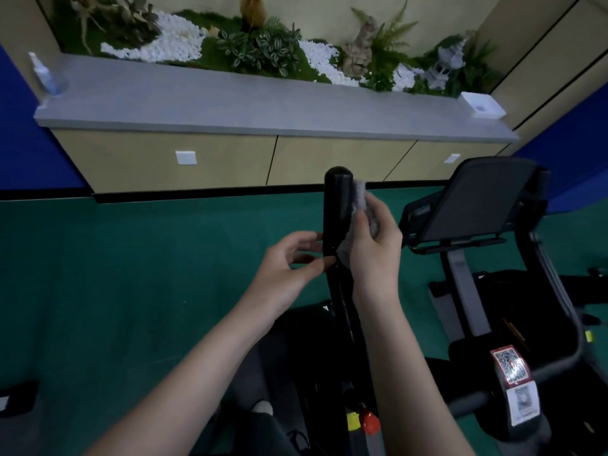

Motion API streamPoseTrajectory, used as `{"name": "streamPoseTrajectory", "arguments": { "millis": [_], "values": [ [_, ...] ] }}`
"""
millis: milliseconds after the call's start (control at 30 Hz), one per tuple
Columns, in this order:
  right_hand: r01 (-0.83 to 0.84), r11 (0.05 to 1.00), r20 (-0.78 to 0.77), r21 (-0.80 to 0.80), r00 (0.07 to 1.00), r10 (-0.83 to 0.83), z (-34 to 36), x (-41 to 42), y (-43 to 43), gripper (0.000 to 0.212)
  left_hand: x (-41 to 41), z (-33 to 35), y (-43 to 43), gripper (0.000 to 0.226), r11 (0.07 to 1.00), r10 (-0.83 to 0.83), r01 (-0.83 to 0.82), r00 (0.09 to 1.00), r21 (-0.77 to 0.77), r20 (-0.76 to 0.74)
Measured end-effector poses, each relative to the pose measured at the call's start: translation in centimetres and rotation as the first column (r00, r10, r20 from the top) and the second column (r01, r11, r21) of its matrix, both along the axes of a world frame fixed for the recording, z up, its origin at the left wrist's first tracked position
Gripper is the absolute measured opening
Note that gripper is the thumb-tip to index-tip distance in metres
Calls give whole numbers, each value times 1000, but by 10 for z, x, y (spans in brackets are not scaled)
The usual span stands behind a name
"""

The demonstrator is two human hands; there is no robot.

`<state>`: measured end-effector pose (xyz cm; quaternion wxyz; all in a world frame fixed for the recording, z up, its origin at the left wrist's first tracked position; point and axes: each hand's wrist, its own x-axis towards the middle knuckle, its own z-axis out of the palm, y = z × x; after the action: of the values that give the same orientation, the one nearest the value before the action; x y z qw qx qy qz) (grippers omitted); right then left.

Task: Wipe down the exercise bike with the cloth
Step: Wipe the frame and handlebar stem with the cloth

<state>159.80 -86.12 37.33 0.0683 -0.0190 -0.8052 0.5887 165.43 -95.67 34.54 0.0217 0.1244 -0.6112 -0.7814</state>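
Note:
A black upright handle bar (336, 205) of the exercise bike rises in the middle of the view, ending in a rounded top. My right hand (373, 251) grips a grey fluffy cloth (361, 200) and presses it against the bar's right side, near the top. My left hand (289, 264) is just left of the bar, fingers loosely curled, fingertips touching or nearly touching the bar, holding nothing. To the right stands the bike's black console screen (473, 202) on its stem. The lower frame carries QR-code stickers (510, 363).
A long cabinet with a grey counter (230, 106) runs along the back wall, with a spray bottle (46, 74) at its left end and a white box (482, 105) at its right. Plants and white pebbles fill the ledge behind. Green floor (115, 274) lies to the left.

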Motion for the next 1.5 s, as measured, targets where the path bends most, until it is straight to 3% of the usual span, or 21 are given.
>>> {"name": "streamPoseTrajectory", "arguments": {
  "millis": [100, 200, 300, 567, 767, 933, 1100, 1333, 1500],
  "values": [
    [3, 986, 51, -165, 999, 6, 7, -19, -9, 31, 1, 3, 2, 29, 1000, 1, 0, 1000, 26, -10],
    [-64, 936, 165, -346, 978, 128, 12, -34, -10, 28, 3, 2, 2, 29, 1000, 0, 0, 1000, 13, -4],
    [-125, 926, 203, -357, 957, 208, 10, -35, -3, 29, 3, 0, 1, 28, 1000, 3, -3, 1000, -3, 19],
    [-179, 983, 162, 26, 971, 173, 1, 3, 12, 37, 3, 5, 6, 34, 1000, 15, -15, 1000, -12, -25],
    [-30, 970, -101, 243, 993, 56, 10, 14, 5, 31, 5, 4, 0, 37, 1000, -21, 20, 999, -23, -36],
    [-35, 936, -98, 350, 992, 74, 1, 44, 28, 27, 4, 1, -3, 28, 1000, -15, 15, 1000, -18, -9],
    [16, 924, -317, 383, 941, 115, 1, 51, 28, 26, 2, 0, -4, 28, 999, -31, 31, 999, -17, -12],
    [-124, 844, -245, 522, 926, 287, -1, 59, 39, 22, 1, 0, -6, 34, 997, -40, 39, 999, -63, -12],
    [-121, 814, -322, 568, 877, 356, 13, 39, 26, 25, -1, -2, -5, 33, 999, -31, 30, 999, -42, -20]
  ]
}}
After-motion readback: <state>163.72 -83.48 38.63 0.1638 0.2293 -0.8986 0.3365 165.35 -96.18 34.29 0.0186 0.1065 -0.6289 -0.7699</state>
